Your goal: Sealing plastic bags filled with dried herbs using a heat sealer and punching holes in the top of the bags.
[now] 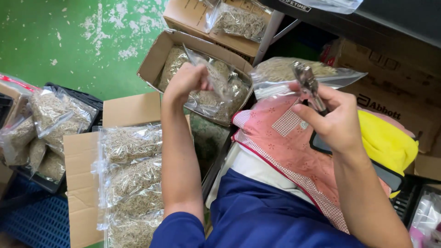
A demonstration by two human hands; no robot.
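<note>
My left hand (186,81) is raised over an open cardboard box (156,55) and pinches the top of a clear plastic bag (216,89) of pale dried strands. My right hand (333,121) grips a metal stapler-like tool (308,85), held upright in front of another filled clear bag (280,73) that lies on my lap. A pink patterned apron (285,147) and blue clothing cover my lap below both hands.
Several filled bags (133,183) lie stacked on a flattened carton at the lower left. A black crate (41,128) holds more bags at the far left. Cardboard boxes (395,73) and a yellow cloth (386,142) sit on the right. The floor (69,41) is green.
</note>
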